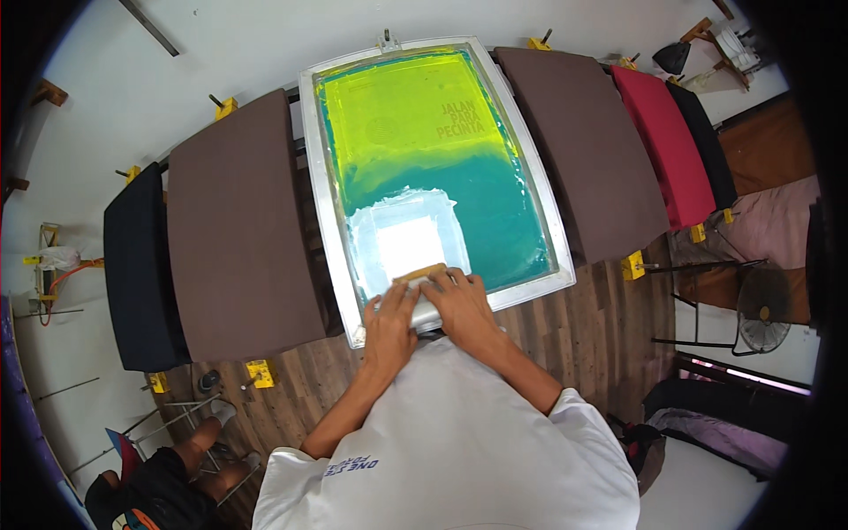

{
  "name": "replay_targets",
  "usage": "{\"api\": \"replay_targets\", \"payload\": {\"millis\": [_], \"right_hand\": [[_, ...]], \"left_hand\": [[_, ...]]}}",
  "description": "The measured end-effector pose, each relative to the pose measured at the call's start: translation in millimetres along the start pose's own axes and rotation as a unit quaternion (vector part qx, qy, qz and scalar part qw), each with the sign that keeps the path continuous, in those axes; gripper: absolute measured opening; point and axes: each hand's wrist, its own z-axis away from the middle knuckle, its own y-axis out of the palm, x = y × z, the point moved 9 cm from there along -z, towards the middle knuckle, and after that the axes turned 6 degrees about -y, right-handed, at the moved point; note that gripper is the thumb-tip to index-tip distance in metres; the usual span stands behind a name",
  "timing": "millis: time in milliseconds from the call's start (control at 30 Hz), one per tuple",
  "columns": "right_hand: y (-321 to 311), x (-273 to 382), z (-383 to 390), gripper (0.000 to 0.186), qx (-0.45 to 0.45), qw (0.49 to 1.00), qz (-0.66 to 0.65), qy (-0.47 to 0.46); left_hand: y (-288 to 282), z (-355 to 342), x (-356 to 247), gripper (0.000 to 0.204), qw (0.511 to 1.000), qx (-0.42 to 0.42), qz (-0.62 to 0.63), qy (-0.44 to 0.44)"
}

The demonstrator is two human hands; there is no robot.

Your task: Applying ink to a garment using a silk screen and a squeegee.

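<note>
A metal-framed printing screen (329, 190) lies in front of me, its mesh yellow-green at the far end and teal nearer me. A white patch of ink (402, 234) covers its near left part. Both hands grip a wooden-handled squeegee (420, 273) at the screen's near edge. My left hand (390, 320) holds its left end and my right hand (459, 300) its right end, fingers curled over the handle. The blade is hidden under my hands.
Fabric-covered boards flank the screen: brown (238, 225) and black (137, 265) on the left, brown (587, 150), red (662, 141) and black (707, 141) on the right. Yellow clamps (632, 265) sit at the board ends. A floor fan (764, 309) stands right. A person (168, 477) sits at lower left.
</note>
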Motion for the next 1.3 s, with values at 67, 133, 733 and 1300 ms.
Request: {"api": "replay_targets", "payload": {"millis": [67,133,733,1300], "right_hand": [[5.2,1.3,-1.1,0.05,-0.027,0.999,0.017,0.001],[10.3,2.4,-0.6,0.052,-0.041,0.999,0.011,0.001],[13.2,6.2,11.2,0.052,0.002,1.0,-0.023,0.004],[-10.3,-40.9,-102.9,0.046,0.006,0.999,0.037,-0.01]], "left_hand": [[0.7,-2.3,5.4,0.074,1.0,-0.02,-0.016,0.004],[3.1,0.1,8.5,0.074,1.0,-0.018,-0.015,-0.001],[2.2,16.7,5.0,0.068,0.999,0.022,0.027,-0.03],[-48.1,-91.7,24.7,0.045,0.996,-0.077,0.043,0.001]]}}
